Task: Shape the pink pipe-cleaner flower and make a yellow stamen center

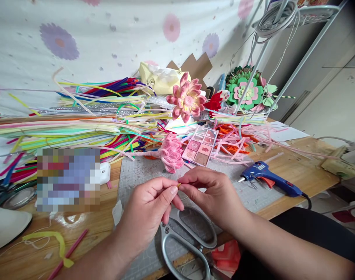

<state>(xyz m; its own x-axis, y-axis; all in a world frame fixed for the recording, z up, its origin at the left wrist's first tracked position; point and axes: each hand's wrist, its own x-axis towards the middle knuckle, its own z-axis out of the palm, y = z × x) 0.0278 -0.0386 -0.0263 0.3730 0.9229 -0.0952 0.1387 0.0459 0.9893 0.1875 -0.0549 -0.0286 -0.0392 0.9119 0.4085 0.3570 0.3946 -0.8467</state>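
Observation:
My left hand [155,204] and my right hand [214,190] meet over the grey cutting mat [253,194], fingertips nearly touching. Between them they pinch a tiny yellow piece [179,185], perhaps a bit of pipe cleaner; most of it is hidden by the fingers. Just below the hands lies a pair of scissors [165,243] with large grey handles, its blades out of sight under my left hand. Beyond the fingers a pink pipe-cleaner flower [170,153] rests on its side, beside a makeup palette [201,146]. Behind them stands a larger pink and yellow flower [186,97].
A blue glue gun [269,179] lies at the right of the mat. Bundles of coloured pipe cleaners [78,130] fill the back left. Green and pink paper flowers [245,93] stand at the back right. A pink stick [69,252] and yellow strip [59,237] lie front left.

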